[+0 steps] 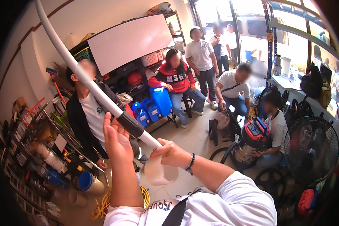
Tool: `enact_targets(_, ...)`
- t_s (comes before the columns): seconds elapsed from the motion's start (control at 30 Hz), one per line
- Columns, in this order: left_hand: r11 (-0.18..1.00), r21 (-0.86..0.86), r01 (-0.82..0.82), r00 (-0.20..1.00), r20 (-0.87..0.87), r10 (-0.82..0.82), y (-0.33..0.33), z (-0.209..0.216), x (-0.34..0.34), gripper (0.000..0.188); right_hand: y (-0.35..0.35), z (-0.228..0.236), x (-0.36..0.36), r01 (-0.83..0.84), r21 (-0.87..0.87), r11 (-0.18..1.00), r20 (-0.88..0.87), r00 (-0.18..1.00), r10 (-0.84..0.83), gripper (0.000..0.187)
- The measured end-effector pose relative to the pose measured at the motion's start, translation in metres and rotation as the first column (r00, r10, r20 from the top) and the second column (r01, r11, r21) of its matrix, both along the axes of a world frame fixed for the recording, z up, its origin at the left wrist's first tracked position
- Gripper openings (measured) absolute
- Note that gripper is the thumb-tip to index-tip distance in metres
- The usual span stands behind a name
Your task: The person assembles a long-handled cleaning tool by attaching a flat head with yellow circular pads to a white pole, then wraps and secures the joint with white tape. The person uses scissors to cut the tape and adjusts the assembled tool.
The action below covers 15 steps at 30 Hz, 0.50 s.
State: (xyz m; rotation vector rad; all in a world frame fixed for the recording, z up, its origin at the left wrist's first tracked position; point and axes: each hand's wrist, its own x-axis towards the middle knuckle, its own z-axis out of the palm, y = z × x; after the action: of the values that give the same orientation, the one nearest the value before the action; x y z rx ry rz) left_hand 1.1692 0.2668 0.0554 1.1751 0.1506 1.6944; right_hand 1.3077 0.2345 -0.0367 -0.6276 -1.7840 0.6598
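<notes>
A long white pole (77,66) runs from the upper left down toward my chest, with a black collar (130,123) where its thick tube meets a thinner one. My right hand (172,153) is closed around the thin lower part, just below the collar. A pale, rounded, cup-like piece (160,174) shows under that hand; how it joins the pole is hidden. Beside the collar, my left hand (118,141) is raised, palm facing the pole and fingers stretched out. Whether it touches the pole I cannot tell.
A person in a dark jacket (88,116) stands close behind the pole. To the right, two people crouch by a red-topped vacuum cleaner (252,137); a black fan (310,147) stands nearby. Blue jugs (160,101), a bucket (86,181) and a yellow hose (101,207) lie around.
</notes>
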Motion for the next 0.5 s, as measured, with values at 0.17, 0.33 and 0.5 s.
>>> enact_targets(0.17,0.993,-0.069,-0.093,0.982,-0.174,0.079,-0.005,-0.001,0.003,0.056,-0.01,-0.011,-0.024,0.185,0.076,0.98,0.097,0.977,-0.192,0.024)
enact_targets(0.33,0.929,0.007,0.369,0.92,-0.143,-0.364,0.005,-0.007,-0.019,0.04,-0.018,-0.013,-0.028,-0.012,-0.062,0.998,0.055,0.998,0.015,0.024)
enact_targets(0.5,0.862,0.077,0.501,0.857,-0.185,-0.481,0.008,-0.019,-0.033,0.042,-0.02,-0.023,-0.04,-0.079,-0.059,0.995,0.027,0.996,0.081,0.027)
